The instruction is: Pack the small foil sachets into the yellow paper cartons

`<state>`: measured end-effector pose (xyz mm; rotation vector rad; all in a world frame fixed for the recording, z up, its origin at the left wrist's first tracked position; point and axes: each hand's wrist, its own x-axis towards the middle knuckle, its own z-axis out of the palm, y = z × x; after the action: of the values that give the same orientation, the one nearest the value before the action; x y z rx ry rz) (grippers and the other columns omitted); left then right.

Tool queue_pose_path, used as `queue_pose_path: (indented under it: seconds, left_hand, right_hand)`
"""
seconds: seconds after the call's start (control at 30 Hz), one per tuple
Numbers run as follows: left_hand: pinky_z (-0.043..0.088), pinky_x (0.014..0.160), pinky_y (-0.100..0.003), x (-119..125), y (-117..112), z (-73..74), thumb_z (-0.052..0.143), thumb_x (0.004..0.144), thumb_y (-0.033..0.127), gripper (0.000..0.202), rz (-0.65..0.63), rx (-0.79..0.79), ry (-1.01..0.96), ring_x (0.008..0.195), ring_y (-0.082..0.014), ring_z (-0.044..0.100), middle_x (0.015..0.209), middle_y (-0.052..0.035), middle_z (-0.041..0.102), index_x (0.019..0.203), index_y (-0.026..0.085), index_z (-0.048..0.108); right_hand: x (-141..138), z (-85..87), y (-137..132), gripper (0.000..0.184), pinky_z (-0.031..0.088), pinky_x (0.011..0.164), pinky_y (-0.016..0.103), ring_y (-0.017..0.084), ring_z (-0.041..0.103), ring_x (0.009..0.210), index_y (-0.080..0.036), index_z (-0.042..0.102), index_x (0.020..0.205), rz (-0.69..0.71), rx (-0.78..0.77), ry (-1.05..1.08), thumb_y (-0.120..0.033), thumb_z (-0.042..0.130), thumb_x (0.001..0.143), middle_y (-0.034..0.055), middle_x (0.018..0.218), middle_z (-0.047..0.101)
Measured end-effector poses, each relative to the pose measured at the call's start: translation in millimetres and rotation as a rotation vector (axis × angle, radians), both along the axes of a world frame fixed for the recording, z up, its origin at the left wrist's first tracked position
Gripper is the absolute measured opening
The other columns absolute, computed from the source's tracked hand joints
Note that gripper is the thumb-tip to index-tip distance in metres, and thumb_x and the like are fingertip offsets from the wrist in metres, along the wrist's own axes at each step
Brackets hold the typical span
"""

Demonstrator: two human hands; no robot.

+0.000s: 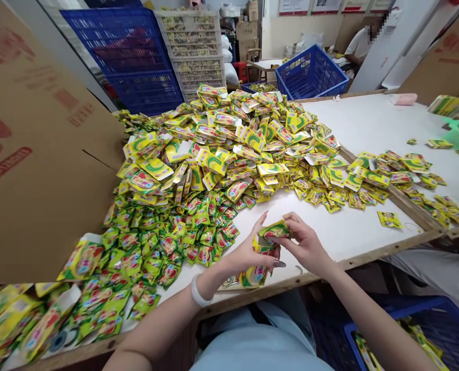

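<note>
Near the front edge of the table, my left hand point(248, 253) grips a small yellow-and-red carton point(263, 246), its top end open. Between the fingertips of my right hand point(305, 243) is a green candy sachet point(276, 230), held at the carton's mouth. Whether the sachet is partly inside, I cannot tell. Below my left hand another yellow carton point(254, 277) lies on the table. To the left spreads a heap of loose green sachets point(167, 242). Flat yellow cartons point(214, 159) are piled in front of my hands.
Yellow sachets point(332, 198) lie to the right, by a wooden strip point(414, 208). A large cardboard box point(47, 154) stands left. Blue crates point(140, 90) and white crates point(198, 72) are stacked behind, with a tilted blue crate point(310, 74). Another blue crate point(414, 319) sits below right. A person point(360, 46) is at the back.
</note>
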<state>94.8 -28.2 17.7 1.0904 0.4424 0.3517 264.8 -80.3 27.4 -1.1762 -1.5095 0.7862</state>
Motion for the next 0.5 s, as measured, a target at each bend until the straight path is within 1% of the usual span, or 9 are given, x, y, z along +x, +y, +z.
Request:
queue_pose_path:
  seconds: [0.07,0.17,0.23,0.3,0.37,0.4,0.43,0.47,0.5]
  left_hand:
    - [0.049,0.059,-0.025,-3,2,-4.6,0.084,0.069,0.021,0.134,-0.038,0.022,0.031,0.058,-0.0118,0.059,0.072,0.0061,0.063,0.152,0.027,-0.020]
    - [0.049,0.063,-0.027,-3,5,-13.1,0.083,0.069,0.020,0.135,-0.119,0.049,0.084,0.062,-0.0126,0.060,0.074,0.0056,0.062,0.151,0.028,-0.024]
    - [0.049,0.066,-0.028,-2,8,-16.3,0.084,0.068,0.019,0.136,-0.149,0.072,0.091,0.066,-0.0129,0.061,0.078,0.0048,0.062,0.152,0.029,-0.023]
    - [0.047,0.067,-0.026,-3,9,-16.3,0.083,0.069,0.018,0.137,-0.175,0.088,0.066,0.069,-0.0121,0.059,0.079,0.0052,0.061,0.151,0.031,-0.026]
    - [0.046,0.067,-0.025,-4,11,-14.7,0.082,0.070,0.017,0.138,-0.221,0.089,0.038,0.069,-0.0109,0.057,0.078,0.0059,0.060,0.148,0.031,-0.030]
    - [0.046,0.066,-0.025,-4,11,-14.3,0.081,0.071,0.017,0.138,-0.255,0.093,0.031,0.069,-0.0105,0.056,0.078,0.0061,0.060,0.147,0.030,-0.032]
    - [0.046,0.067,-0.025,-5,11,-14.6,0.080,0.071,0.017,0.137,-0.281,0.100,0.031,0.068,-0.0101,0.056,0.079,0.0061,0.060,0.147,0.030,-0.033]
    - [0.046,0.067,-0.025,-4,12,-15.9,0.080,0.071,0.017,0.137,-0.297,0.114,0.036,0.067,-0.0098,0.056,0.078,0.0062,0.060,0.147,0.029,-0.034]
    - [0.046,0.068,-0.026,-4,11,-18.2,0.079,0.071,0.017,0.136,-0.304,0.132,0.046,0.066,-0.0098,0.056,0.078,0.0063,0.061,0.147,0.028,-0.033]
  right_hand:
    - [4,4.0,-4,0.009,0.051,0.070,0.027,0.016,0.055,0.084,-0.020,0.068,0.087,0.061,-0.008,-0.172,-0.025,0.061,0.090,0.0039,0.090,0.052]
    - [11,14.7,-7,0.013,0.051,0.072,0.027,0.015,0.056,0.081,-0.020,0.069,0.093,0.198,-0.029,-0.323,-0.018,0.057,0.091,0.0038,0.089,0.054]
    - [16,21.2,-6,0.016,0.052,0.070,0.026,0.015,0.059,0.081,-0.021,0.067,0.103,0.296,-0.098,-0.287,-0.019,0.058,0.091,0.0045,0.093,0.059]
    - [22,24.1,-6,0.018,0.051,0.062,0.023,0.013,0.061,0.077,-0.020,0.064,0.108,0.310,-0.163,-0.205,-0.024,0.058,0.091,0.0048,0.096,0.063]
    - [27,23.3,-7,0.014,0.049,0.058,0.021,0.011,0.059,0.067,-0.018,0.066,0.099,0.299,-0.168,-0.188,-0.028,0.057,0.093,0.0034,0.088,0.065]
    - [29,21.8,-8,0.017,0.048,0.057,0.021,0.011,0.058,0.065,-0.018,0.067,0.093,0.318,-0.159,-0.202,-0.030,0.056,0.094,0.0026,0.082,0.065]
    - [30,20.0,-10,0.022,0.047,0.057,0.021,0.011,0.058,0.063,-0.017,0.069,0.088,0.367,-0.169,-0.217,-0.031,0.054,0.096,0.0025,0.078,0.065]
    - [32,17.9,-12,0.027,0.048,0.056,0.020,0.010,0.059,0.062,-0.017,0.070,0.089,0.442,-0.208,-0.219,-0.033,0.051,0.097,0.0030,0.078,0.066]
    - [32,15.5,-13,0.031,0.049,0.055,0.020,0.010,0.060,0.061,-0.017,0.071,0.095,0.522,-0.270,-0.206,-0.036,0.047,0.099,0.0040,0.084,0.068]
